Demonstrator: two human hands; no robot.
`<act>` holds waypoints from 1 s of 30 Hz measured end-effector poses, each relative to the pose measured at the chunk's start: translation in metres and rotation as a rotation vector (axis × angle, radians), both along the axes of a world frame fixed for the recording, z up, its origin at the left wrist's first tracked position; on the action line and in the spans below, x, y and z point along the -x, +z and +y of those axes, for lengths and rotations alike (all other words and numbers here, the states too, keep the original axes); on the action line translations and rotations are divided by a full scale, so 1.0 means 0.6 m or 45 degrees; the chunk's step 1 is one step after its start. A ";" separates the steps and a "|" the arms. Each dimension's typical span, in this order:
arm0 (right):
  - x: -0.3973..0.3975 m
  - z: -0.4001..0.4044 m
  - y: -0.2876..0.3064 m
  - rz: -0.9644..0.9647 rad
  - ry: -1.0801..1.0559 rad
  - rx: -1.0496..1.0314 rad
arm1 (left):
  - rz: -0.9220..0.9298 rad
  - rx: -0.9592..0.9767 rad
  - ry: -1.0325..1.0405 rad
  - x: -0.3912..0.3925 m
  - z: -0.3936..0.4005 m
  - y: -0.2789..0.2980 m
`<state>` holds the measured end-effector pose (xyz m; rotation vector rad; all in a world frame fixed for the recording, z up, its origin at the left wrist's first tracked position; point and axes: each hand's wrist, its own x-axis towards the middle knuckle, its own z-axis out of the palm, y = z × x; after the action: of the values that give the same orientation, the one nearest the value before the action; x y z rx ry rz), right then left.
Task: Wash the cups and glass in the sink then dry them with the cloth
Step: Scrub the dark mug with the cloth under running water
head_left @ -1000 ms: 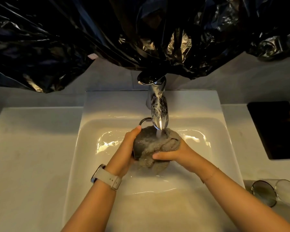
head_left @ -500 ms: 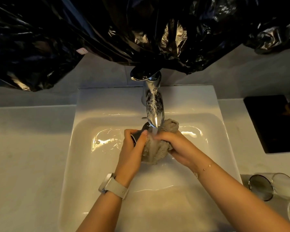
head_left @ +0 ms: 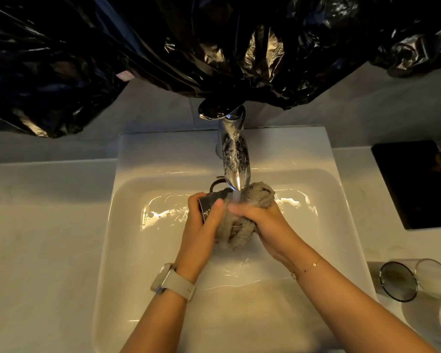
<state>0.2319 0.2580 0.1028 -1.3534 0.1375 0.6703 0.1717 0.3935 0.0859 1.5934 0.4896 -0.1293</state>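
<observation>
Hands: left hand (head_left: 201, 225) grips the cup (head_left: 209, 203); right hand (head_left: 262, 225) squeezes the cloth (head_left: 239, 230)
Water: runs from the tap (head_left: 236, 161) onto both
Glass (head_left: 413, 280): lies on the surface (head_left: 36, 238)

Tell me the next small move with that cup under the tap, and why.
Probably turn the cup in the left hand so the cloth in the right hand rubs a fresh side; water runs over both.

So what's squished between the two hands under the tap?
In the head view, a dark cup and a grey cloth sit between the left hand and right hand, under running water.
</observation>
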 end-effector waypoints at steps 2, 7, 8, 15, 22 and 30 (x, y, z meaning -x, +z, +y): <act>0.003 -0.004 0.002 -0.103 0.096 0.014 | 0.066 0.096 0.011 -0.006 0.003 0.003; 0.007 -0.032 0.007 -0.271 0.380 0.101 | 0.421 0.563 0.066 -0.025 0.020 0.020; 0.006 -0.036 0.006 -0.291 0.400 0.143 | 0.455 0.626 0.065 -0.026 0.022 0.020; 0.005 -0.017 0.000 -0.034 -0.034 0.015 | 0.085 0.019 -0.042 -0.001 -0.010 0.006; 0.006 -0.048 0.014 -0.304 0.408 0.089 | 0.437 0.642 0.011 -0.030 0.019 0.036; 0.004 -0.027 0.004 -0.139 -0.019 0.016 | 0.237 0.276 -0.087 -0.007 -0.005 0.019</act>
<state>0.2298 0.2418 0.1051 -1.3964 0.0641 0.5820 0.1758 0.3904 0.0972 1.3918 0.5461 -0.3736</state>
